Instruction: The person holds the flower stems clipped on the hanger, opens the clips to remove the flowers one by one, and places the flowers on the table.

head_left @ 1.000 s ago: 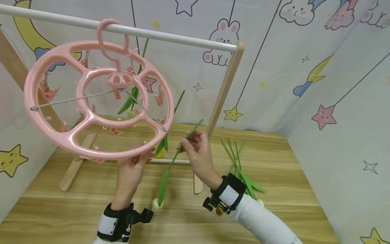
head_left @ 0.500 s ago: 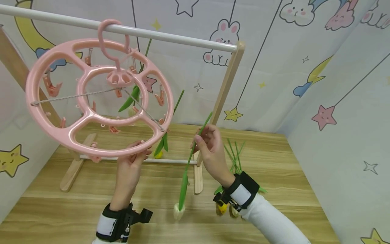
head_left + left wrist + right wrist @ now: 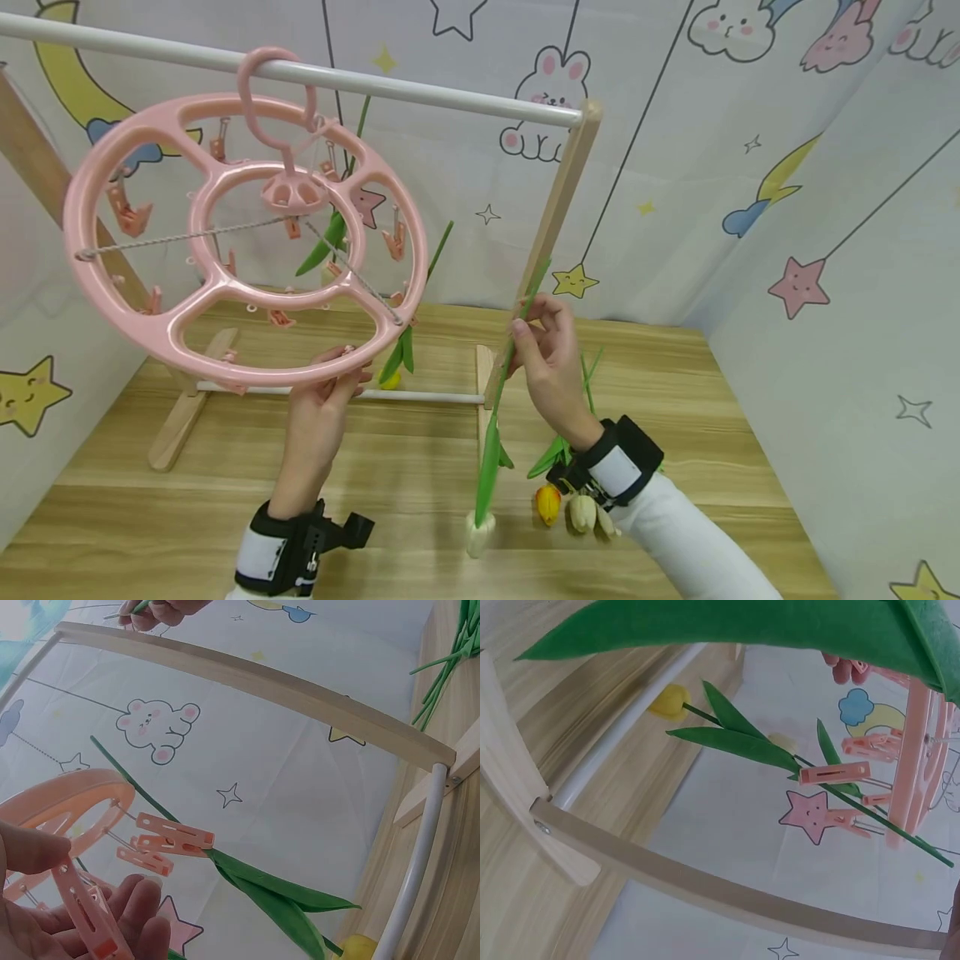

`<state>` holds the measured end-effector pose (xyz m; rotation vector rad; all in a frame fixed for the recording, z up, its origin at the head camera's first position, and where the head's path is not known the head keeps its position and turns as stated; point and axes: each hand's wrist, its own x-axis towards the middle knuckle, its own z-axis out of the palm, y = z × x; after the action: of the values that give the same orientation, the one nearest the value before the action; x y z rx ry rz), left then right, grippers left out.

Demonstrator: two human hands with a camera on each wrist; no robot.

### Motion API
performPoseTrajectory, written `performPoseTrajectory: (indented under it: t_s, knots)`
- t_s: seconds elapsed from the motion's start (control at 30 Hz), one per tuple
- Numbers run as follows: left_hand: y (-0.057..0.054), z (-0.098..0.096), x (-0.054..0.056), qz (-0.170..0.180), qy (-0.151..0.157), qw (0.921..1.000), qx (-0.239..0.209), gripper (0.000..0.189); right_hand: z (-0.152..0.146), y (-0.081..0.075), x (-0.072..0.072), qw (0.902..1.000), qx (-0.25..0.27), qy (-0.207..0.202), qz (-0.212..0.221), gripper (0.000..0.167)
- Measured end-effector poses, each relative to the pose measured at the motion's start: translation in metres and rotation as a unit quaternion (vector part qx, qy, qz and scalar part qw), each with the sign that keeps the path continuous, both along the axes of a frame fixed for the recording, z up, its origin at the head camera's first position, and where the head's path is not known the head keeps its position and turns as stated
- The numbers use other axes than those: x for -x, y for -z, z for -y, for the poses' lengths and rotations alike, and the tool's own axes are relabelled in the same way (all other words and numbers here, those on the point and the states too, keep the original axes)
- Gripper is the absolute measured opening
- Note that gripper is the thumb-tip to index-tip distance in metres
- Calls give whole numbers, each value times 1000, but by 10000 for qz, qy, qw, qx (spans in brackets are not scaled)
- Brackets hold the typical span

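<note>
The left hand (image 3: 322,417), fingers curled, pinches a pink clip (image 3: 88,907) under the near rim of the pink hanger (image 3: 258,377); the right hand (image 3: 551,358), fingers closed, holds a white tulip (image 3: 489,471) by its stem, head down over the tabletop (image 3: 172,533), near loose tulips (image 3: 582,512); farther off, a yellow tulip (image 3: 407,350) hangs clipped

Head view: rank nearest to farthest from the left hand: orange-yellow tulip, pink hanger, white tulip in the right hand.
1. Pink hanger: near rim at the left hand.
2. White tulip: to the right, in the right hand.
3. Orange-yellow tulip: farther right, on the table.
</note>
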<state>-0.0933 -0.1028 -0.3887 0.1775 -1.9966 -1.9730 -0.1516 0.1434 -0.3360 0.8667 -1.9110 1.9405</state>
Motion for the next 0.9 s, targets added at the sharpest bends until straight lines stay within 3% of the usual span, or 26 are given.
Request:
performPoseTrajectory:
  t_s: [0.3, 0.67, 0.9]
  knots:
    - [2, 0, 0, -145, 56, 9999, 14, 28, -15, -3, 10, 9990, -192, 369, -175, 25]
    - [5, 1, 1, -239, 111, 9996, -88, 27, -38, 0, 35, 9961, -233, 800, 288, 28]
    - [4, 2, 0, -246, 190, 9994, 121, 26, -51, 5, 48, 9913, -445, 1105, 551, 25]
